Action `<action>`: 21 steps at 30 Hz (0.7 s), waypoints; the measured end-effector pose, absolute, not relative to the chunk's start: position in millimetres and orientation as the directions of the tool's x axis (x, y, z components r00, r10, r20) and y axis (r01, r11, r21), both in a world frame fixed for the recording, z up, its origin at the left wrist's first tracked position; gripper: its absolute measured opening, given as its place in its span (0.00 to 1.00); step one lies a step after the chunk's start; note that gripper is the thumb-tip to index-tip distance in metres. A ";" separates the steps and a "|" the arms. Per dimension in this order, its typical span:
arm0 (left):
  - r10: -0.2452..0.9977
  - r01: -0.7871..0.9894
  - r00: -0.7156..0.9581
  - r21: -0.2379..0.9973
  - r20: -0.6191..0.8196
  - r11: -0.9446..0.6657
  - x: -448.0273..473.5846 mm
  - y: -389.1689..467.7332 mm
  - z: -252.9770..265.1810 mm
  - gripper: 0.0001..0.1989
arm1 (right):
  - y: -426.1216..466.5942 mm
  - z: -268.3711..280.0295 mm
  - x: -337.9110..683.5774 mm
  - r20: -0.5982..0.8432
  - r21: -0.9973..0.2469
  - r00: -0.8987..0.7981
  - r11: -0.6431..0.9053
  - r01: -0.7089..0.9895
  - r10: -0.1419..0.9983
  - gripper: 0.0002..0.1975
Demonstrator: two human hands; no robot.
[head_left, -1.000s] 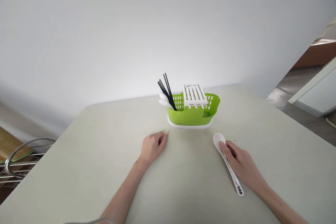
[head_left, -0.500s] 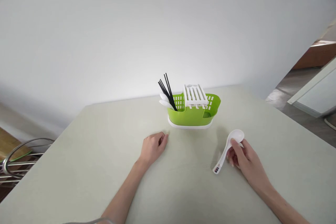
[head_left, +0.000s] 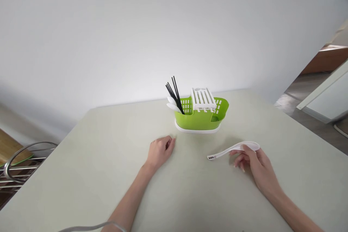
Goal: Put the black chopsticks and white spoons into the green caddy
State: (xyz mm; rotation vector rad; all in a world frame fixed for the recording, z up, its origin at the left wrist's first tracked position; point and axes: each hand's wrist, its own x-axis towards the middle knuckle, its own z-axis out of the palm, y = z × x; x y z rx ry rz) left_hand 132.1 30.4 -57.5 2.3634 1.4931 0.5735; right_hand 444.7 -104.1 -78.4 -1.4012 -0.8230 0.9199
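Between thumb and fingers, my right hand grips a white soup spoon by its bowl end. The handle points left and carries a small dark label near its tip. My left hand rests on the table in a loose fist, with nothing visible in it. Beyond both hands stands a green cutlery holder with a white base and a white slotted top. Several black chopsticks lean out of its left compartment, along with white spoons.
The pale table meets a white wall at the back. A metal wire rack stands off the left edge. A grey cable crosses near my left forearm. Floor and a white panel show at right.
The spoon has turned in my right hand, its handle swinging up and left from pointing down-left. My left hand keeps its place, and the view shifts slightly.
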 end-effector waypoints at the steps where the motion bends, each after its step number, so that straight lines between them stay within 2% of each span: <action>1: 0.906 0.791 0.384 0.441 0.178 -0.423 132.2 30.3 -57.5 0.21 | -104.3 -77.3 444.2 -0.040 -0.999 0.435 -0.032 -0.026 0.900 0.22; 8: 0.906 0.785 0.380 0.453 0.186 -0.422 132.3 29.6 -58.6 0.21 | -104.8 -57.7 435.3 0.062 -0.989 0.430 -0.004 0.151 0.901 0.25; 14: 0.902 0.776 0.386 0.462 0.191 -0.430 131.7 30.5 -60.4 0.21 | -102.5 -17.2 415.9 0.236 -0.937 0.361 0.114 0.330 0.902 0.20; 18: 0.899 0.775 0.395 0.458 0.187 -0.436 131.5 31.1 -61.0 0.22 | -96.6 16.3 396.7 0.430 -0.816 0.280 0.237 0.526 0.858 0.16; 21: 0.899 0.770 0.394 0.465 0.191 -0.437 131.1 31.0 -61.5 0.21 | -84.4 38.0 383.5 0.612 -0.681 0.226 0.358 0.639 0.758 0.13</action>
